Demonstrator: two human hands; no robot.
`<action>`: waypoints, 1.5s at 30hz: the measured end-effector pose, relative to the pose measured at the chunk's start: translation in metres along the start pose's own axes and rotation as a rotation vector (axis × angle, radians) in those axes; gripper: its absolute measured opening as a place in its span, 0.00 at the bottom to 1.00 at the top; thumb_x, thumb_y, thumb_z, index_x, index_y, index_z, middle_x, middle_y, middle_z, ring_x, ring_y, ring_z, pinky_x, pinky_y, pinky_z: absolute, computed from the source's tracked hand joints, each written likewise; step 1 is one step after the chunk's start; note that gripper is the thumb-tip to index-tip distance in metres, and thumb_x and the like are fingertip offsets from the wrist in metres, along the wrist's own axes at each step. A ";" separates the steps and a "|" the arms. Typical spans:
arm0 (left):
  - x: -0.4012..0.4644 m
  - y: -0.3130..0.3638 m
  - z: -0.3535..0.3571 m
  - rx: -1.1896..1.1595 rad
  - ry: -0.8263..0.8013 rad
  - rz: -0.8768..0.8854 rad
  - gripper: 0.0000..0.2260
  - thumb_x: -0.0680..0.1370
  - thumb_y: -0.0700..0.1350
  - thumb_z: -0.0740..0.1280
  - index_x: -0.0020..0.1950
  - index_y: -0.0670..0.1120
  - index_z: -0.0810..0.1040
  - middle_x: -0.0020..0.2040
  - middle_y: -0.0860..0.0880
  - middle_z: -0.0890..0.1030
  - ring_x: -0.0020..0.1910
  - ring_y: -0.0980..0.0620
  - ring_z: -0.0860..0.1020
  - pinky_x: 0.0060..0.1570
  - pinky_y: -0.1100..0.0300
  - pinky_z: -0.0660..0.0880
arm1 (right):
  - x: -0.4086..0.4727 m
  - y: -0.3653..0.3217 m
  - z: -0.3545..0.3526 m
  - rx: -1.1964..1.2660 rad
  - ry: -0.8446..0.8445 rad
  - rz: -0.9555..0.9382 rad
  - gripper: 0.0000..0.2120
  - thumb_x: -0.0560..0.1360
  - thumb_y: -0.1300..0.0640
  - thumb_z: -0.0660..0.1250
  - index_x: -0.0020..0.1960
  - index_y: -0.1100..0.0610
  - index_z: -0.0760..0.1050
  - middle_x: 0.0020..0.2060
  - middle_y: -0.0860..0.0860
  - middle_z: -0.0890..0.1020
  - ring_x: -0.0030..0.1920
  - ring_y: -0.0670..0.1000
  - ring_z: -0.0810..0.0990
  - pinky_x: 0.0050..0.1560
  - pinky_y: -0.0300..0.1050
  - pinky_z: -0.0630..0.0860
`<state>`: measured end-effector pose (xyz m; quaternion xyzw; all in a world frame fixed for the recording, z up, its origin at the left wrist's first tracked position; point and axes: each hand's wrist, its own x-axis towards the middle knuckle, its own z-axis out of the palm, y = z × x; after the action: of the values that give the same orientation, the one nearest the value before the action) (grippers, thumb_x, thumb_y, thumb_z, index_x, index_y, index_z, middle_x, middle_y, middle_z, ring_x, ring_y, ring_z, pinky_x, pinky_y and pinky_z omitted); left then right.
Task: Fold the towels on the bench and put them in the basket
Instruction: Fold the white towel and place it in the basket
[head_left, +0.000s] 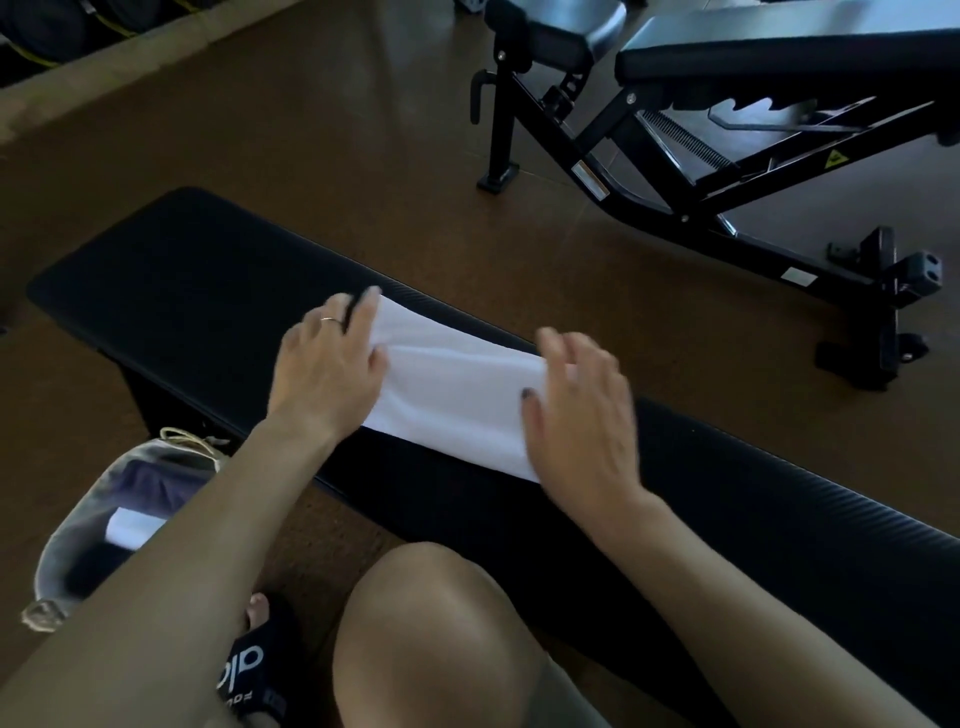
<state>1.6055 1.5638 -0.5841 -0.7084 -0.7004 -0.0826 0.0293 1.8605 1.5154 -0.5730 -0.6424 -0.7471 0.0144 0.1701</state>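
Resting near left on the floor, one soft-sided basket (67, 545) holds a folded white towel (132, 526). On the black padded bench (208, 270), one white towel (452, 384) lies as a long strip; left hand (324, 371) and right hand (582, 415) press its ends, fingers spread flat.

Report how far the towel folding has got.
Done: the basket on the floor already holds a folded white towel beside dark cloth. In hand: the left hand and right hand press a white towel flat on the bench. Left: finish folding it and basket it.
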 end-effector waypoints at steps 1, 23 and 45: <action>-0.002 0.011 -0.001 -0.022 -0.014 0.090 0.26 0.84 0.54 0.53 0.82 0.50 0.56 0.78 0.40 0.64 0.75 0.40 0.66 0.73 0.43 0.65 | -0.004 -0.013 0.004 0.026 -0.050 -0.101 0.29 0.83 0.49 0.58 0.81 0.56 0.58 0.77 0.58 0.66 0.77 0.58 0.64 0.77 0.55 0.62; -0.020 0.035 0.030 -0.080 -0.332 0.166 0.32 0.77 0.62 0.36 0.83 0.61 0.44 0.84 0.55 0.42 0.82 0.53 0.40 0.80 0.53 0.38 | 0.012 0.009 0.039 -0.046 -0.417 -0.080 0.29 0.86 0.42 0.41 0.85 0.50 0.45 0.84 0.51 0.46 0.83 0.52 0.42 0.82 0.52 0.38; -0.080 0.162 -0.040 0.032 -0.569 0.337 0.33 0.75 0.65 0.68 0.69 0.45 0.65 0.64 0.45 0.69 0.62 0.45 0.69 0.53 0.50 0.73 | 0.067 0.058 -0.014 0.184 -0.677 0.097 0.19 0.74 0.47 0.75 0.54 0.57 0.74 0.48 0.52 0.78 0.44 0.52 0.77 0.43 0.49 0.74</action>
<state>1.7639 1.4759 -0.5447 -0.8084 -0.5546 0.1356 -0.1431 1.9122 1.5878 -0.5580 -0.6179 -0.7252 0.3021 -0.0309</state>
